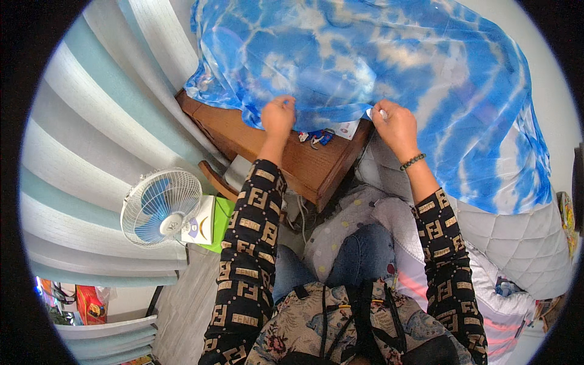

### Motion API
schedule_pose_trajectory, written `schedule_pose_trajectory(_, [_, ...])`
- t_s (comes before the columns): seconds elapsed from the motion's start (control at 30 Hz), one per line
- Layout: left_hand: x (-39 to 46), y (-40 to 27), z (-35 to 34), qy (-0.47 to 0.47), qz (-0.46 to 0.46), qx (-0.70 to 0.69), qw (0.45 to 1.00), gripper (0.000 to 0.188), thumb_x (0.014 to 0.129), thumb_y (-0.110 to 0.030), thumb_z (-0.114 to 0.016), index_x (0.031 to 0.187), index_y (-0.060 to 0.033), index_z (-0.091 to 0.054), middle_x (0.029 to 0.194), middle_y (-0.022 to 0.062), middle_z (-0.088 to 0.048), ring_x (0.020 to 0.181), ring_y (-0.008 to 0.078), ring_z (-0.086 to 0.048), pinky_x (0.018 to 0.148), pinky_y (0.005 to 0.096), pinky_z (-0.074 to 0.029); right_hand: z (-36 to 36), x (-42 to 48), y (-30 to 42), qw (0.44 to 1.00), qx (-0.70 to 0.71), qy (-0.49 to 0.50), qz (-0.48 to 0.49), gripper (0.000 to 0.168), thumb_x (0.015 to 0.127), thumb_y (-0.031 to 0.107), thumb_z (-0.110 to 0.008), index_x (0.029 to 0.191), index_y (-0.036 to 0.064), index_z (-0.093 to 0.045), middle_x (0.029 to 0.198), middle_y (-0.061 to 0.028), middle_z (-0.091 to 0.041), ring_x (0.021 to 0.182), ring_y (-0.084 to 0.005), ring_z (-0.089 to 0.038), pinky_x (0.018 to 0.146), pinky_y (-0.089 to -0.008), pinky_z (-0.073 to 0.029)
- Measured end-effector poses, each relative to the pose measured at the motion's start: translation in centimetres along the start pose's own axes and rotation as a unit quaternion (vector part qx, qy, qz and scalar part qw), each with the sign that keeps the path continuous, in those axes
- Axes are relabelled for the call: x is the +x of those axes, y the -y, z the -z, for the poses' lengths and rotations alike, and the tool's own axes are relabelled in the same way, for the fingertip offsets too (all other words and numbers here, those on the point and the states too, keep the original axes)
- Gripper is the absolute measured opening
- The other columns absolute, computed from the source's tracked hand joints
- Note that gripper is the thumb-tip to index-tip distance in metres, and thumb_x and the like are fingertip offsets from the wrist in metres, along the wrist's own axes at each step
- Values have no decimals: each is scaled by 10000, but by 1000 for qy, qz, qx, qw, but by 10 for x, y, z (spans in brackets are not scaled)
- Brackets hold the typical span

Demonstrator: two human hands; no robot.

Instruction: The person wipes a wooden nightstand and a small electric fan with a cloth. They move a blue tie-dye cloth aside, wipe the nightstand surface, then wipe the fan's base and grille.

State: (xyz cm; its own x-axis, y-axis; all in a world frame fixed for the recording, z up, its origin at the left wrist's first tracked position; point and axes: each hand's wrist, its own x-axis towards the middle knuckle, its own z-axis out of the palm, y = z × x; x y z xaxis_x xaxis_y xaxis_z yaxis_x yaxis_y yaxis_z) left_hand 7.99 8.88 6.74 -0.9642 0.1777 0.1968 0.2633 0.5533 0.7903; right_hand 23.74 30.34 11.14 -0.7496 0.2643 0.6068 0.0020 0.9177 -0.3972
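Observation:
A thin blue-and-white tie-dyed cloth (328, 54) spreads out before me, draped over the back of a wooden cabinet and the grey padded headboard. My left hand (278, 116) pinches its near edge above the cabinet top, fingers slightly blurred. Farther right, my right hand (396, 130) grips the same edge, with a small white patch showing at the fingertips that I cannot identify. Between the hands the hem runs as a folded strip. Beneath it, a small blue-and-red toy-like object (319, 137) and a white printed sheet (347, 129) lie partly covered on the brown wooden cabinet (310, 159).
A white fan with blue blades (162, 207) stands left, beside a green-and-white box (221, 223). Striped curtains (105, 114) hang along the left. A quilted grey headboard (497, 232) borders the bed at right. White cables (302, 216) hang below the cabinet near my knees.

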Motion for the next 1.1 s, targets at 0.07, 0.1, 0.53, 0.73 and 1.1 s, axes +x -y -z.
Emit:
schedule_pose_trajectory(0.07, [11, 13, -1, 7, -60, -232, 971, 220, 771, -75, -614, 991, -87, -609, 961, 109, -630, 812, 206, -604, 706, 296, -478, -5, 2, 1, 1000, -17, 7, 1, 135, 771, 223, -568, 756, 97, -614, 728, -130, -623, 647, -322, -591, 548, -395, -454])
schedule_pose_trajectory(0.1, [11, 16, -3, 13, -89, -345, 934, 222, 783, -73, -608, 1004, -82, -601, 988, 105, -629, 813, 186, -605, 698, 290, -481, -7, 2, 0, 1000, -27, 10, 0, 136, 772, 218, -570, 761, 91, -617, 738, -131, -626, 643, -314, -594, 546, -379, -455])
schedule_pose_trajectory(0.53, [-8, 16, -24, 170, -203, -114, 958, 387, 871, -118, -511, 1256, -104, -473, 1221, 105, -534, 1117, 244, -507, 927, 325, -397, -14, 10, -9, 995, 67, -56, -41, 127, 763, 223, -580, 736, 108, -626, 679, -151, -610, 617, -346, -581, 548, -410, -461])
schedule_pose_trajectory(0.73, [7, 26, 0, 245, -99, -115, 958, 572, 824, -179, -614, 1335, -104, -369, 1314, 153, -433, 1184, 258, -439, 958, 327, -370, -23, 4, -22, 999, 15, -16, -39, 140, 770, 225, -559, 743, 105, -625, 672, -146, -610, 623, -343, -586, 543, -414, -468])
schedule_pose_trajectory(1.1, [-46, 20, -30, 110, -289, 99, 946, 648, 671, -236, -736, 1236, -78, -459, 1206, 157, -475, 1125, 339, -428, 937, 411, -368, -32, -8, -23, 999, -26, 34, -3, 149, 781, 209, -534, 733, 92, -613, 703, -140, -618, 650, -330, -599, 547, -428, -478])
